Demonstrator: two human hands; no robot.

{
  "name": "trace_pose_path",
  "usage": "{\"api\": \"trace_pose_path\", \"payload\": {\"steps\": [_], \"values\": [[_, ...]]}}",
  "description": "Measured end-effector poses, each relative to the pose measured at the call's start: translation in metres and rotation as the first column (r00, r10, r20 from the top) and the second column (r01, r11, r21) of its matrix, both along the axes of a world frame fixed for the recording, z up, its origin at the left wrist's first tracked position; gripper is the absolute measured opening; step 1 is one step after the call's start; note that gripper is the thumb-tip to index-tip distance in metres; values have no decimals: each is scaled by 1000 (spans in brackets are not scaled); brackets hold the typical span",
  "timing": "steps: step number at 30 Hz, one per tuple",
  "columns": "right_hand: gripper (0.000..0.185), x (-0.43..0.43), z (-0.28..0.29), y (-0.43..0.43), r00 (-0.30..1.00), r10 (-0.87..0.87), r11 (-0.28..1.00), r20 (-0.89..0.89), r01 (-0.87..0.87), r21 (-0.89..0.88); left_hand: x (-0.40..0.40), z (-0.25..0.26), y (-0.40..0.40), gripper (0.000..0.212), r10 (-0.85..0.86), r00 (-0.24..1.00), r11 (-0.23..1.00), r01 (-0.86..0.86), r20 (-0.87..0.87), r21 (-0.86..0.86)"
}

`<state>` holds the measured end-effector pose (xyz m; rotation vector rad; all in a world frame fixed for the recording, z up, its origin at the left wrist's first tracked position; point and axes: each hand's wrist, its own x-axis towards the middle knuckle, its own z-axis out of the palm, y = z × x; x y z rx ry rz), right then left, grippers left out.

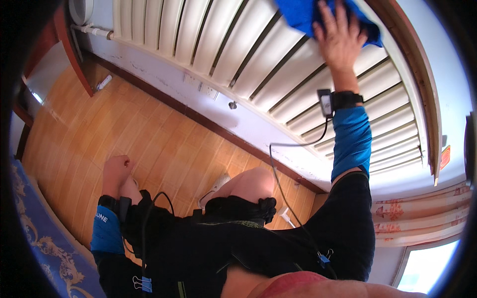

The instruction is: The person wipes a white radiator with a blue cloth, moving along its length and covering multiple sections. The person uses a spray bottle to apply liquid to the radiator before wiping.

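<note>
My right hand (340, 44) reaches up to a white slatted radiator (246, 56). Its fingers are spread over a blue cloth (298, 16), which it presses against the slats near the top edge. Part of the cloth extends past the upper border of the view. My left hand (116, 171) hangs low on the left by my knee, away from the radiator, with its fingers curled and nothing visible in them.
A brown wooden ledge (425, 74) runs along the radiator's top. Below are wall sockets (201, 86) and a white pipe (93, 30). A black cable (272, 164) trails from my right wrist. Blue patterned fabric (48, 238) lies at left, a curtain (421, 216) hangs at right.
</note>
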<state>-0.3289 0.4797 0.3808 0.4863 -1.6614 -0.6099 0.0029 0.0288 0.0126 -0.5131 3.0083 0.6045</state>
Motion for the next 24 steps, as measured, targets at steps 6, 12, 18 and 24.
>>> {"api": "trace_pose_path", "payload": {"steps": [6,12,18,24], "values": [[55,-8,30,-47,991,127,986,-44,-131,-107,3,4,2,30,-2,998,1000,2,-63,8],[51,-12,-119,-56,942,186,974,280,-215,75,11,4,-1,29,38,996,997,-32,-80,71],[38,23,-274,-25,663,-98,936,742,-193,296,23,10,-5,33,56,991,994,-43,-120,104],[43,38,-307,-11,660,223,948,717,-319,-2,19,5,-6,29,10,1000,1000,-10,-16,15]]}}
